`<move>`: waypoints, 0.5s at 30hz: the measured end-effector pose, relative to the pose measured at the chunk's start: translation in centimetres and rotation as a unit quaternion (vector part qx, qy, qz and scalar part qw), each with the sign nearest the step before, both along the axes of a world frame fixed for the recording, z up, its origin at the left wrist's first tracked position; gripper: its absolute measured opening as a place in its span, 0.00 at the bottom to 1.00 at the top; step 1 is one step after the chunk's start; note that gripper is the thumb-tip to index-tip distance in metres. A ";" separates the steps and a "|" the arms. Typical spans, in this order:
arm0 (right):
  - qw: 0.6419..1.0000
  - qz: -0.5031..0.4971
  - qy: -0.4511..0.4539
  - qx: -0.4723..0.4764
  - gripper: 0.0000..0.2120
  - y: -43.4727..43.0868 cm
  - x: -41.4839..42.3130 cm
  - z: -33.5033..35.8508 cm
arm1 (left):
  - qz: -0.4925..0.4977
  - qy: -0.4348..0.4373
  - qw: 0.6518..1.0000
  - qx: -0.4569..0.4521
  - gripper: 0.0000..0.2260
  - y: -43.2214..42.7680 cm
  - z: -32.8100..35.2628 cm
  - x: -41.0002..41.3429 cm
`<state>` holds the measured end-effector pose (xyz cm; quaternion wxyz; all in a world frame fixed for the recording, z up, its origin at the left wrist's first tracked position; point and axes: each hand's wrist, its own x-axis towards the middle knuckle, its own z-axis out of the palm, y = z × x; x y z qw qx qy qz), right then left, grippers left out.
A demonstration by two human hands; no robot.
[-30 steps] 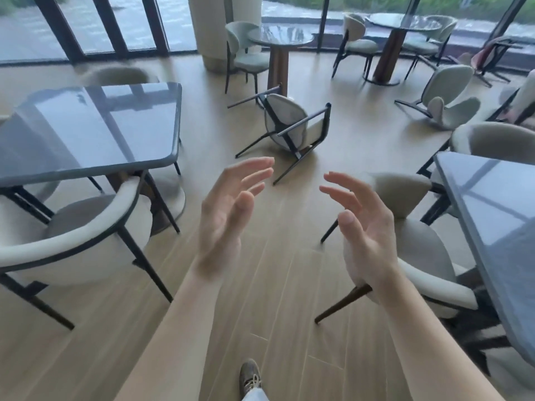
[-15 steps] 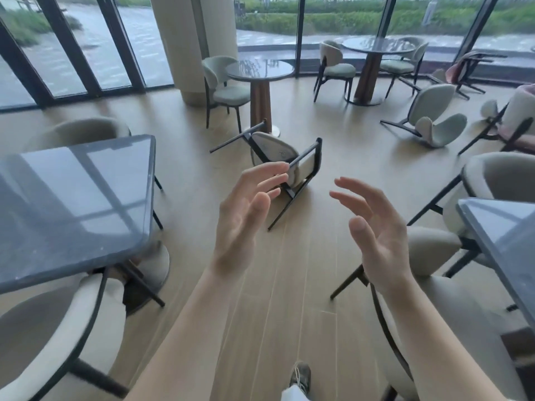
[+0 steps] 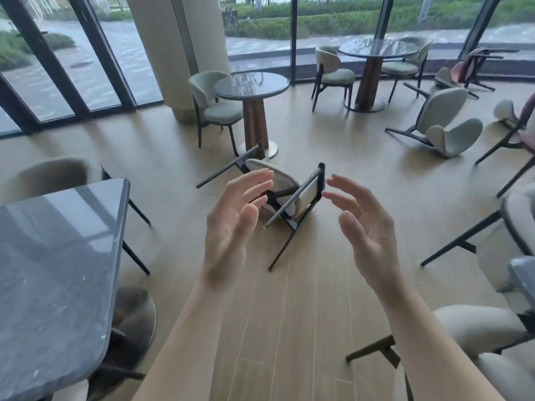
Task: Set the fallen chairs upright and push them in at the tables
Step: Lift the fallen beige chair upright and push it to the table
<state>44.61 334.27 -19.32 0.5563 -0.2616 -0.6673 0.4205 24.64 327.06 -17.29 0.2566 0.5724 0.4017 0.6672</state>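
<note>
now: overturned chair (image 3: 301,199) on floor just in front of round pedestal table (image 3: 252,83), legs sticking out. probably moderate weight, with stiff metal frame and soft padded seat; better grip frame. left hand (image 3: 231,224), right hand (image 3: 367,230) empty, fingers spread.

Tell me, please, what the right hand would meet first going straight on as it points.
Probably the overturned chair, at its raised dark leg; the right hand points there, but depth is unclear.
</note>
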 end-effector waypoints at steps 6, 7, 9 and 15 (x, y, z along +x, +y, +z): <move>1.000 -0.001 -0.030 0.004 0.37 12.9 -5.1 -0.4 | -0.014 -0.024 1.000 0.014 0.31 13.5 -1.3 -4.9; 0.999 -0.002 -0.037 0.008 0.37 15.1 -5.7 -0.1 | -0.019 -0.030 0.999 0.018 0.32 15.9 -1.1 -5.7; 0.999 -0.015 -0.046 0.010 0.38 19.0 -6.4 0.7 | -0.037 -0.043 0.998 0.014 0.33 20.3 -0.7 -6.7; 0.995 -0.084 -0.053 0.009 0.36 28.5 -4.7 1.1 | -0.118 -0.052 0.991 0.028 0.28 34.4 0.4 -5.5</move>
